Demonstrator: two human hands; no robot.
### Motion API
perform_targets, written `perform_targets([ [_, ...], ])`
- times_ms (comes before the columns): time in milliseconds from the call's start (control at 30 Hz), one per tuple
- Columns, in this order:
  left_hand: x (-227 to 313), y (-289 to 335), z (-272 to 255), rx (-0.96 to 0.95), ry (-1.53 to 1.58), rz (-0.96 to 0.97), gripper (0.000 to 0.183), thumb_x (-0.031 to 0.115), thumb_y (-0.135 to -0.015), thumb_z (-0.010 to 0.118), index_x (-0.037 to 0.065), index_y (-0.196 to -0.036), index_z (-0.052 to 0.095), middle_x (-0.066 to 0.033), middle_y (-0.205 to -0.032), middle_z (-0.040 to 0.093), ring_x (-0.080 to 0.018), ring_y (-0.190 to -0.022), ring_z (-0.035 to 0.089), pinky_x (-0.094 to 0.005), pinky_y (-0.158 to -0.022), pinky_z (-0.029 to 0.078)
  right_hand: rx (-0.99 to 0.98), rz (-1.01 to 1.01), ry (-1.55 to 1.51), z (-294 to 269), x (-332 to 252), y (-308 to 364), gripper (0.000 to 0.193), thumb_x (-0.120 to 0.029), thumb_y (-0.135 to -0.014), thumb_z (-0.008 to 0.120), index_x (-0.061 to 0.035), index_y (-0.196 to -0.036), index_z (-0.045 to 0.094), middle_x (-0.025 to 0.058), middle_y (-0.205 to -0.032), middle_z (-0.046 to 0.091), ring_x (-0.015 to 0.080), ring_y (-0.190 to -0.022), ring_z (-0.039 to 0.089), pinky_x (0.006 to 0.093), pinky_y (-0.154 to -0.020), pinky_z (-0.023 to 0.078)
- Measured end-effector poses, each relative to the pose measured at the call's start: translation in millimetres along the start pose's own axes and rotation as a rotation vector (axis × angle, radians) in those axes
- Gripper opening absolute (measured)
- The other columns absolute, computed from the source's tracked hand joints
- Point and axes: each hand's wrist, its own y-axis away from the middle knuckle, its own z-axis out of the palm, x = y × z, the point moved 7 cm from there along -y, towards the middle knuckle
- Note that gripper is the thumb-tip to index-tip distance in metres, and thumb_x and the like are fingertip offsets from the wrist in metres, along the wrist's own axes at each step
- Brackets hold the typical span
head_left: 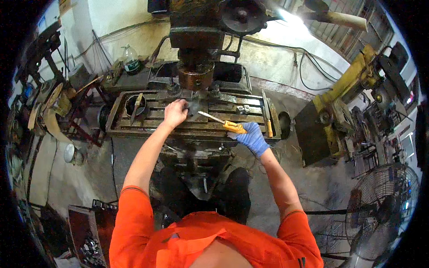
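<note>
My right hand [251, 136], in a blue glove, is closed around the yellow handle of a screwdriver [229, 126]. Its metal shaft slants up and left, the tip close to a small dark metal piece [193, 109] on the machine's slotted table [156, 127]. Bare and with curled fingers, my left hand [176, 112] is at the left side of that piece; what its fingertips grip is hidden. Directly behind stands the round spindle head [196, 76] of the milling machine.
On the table's left is a dark bowl [130, 103] with a brush [136, 109] across it. Small metal parts [242, 110] and a yellow-handled file [268, 120] lie to the right. A plastic jug [132, 65] stands back left, a yellow machine [346, 82] right, a fan [382, 207] near right.
</note>
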Motion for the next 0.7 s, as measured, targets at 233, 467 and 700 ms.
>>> perform_targets([
  [233, 14, -9, 2, -0.019, -0.148, 0.043, 0.022, 0.017, -0.068, 0.058, 0.01, -0.089, 0.06, -0.0129, -0.082, 0.06, -0.0316, -0.076, 0.059, -0.0429, -0.068, 0.047, 0.196, 0.317, 0.025, 56, 111, 17, 0.03, -0.019, -0.062, 0.079, -0.0019, -0.083, 0.066, 0.0038, -0.071, 0.066, 0.0073, -0.062, 0.057, 0.0244, -0.058, 0.045],
  [467, 6, -19, 13, -0.009, -0.061, -0.008, 0.019, 0.016, -0.071, 0.057, 0.01, -0.089, 0.061, -0.0136, -0.081, 0.062, -0.0316, -0.079, 0.059, -0.0428, -0.069, 0.048, 0.142, 0.399, 0.358, 40, 78, 44, 0.046, -0.035, -0.067, 0.071, 0.0002, -0.096, 0.064, 0.0166, -0.089, 0.065, 0.0224, -0.083, 0.063, 0.0307, -0.073, 0.048],
  [700, 17, -37, 34, 0.057, -0.04, -0.011, 0.022, 0.018, -0.073, 0.059, 0.01, -0.094, 0.059, -0.0142, -0.082, 0.062, -0.0321, -0.079, 0.06, -0.0429, -0.068, 0.048, 0.231, 0.381, 0.206, -22, 70, 71, 0.034, -0.018, -0.068, 0.072, 0.0036, -0.094, 0.064, 0.0134, -0.085, 0.066, 0.0157, -0.077, 0.062, 0.0276, -0.07, 0.048],
])
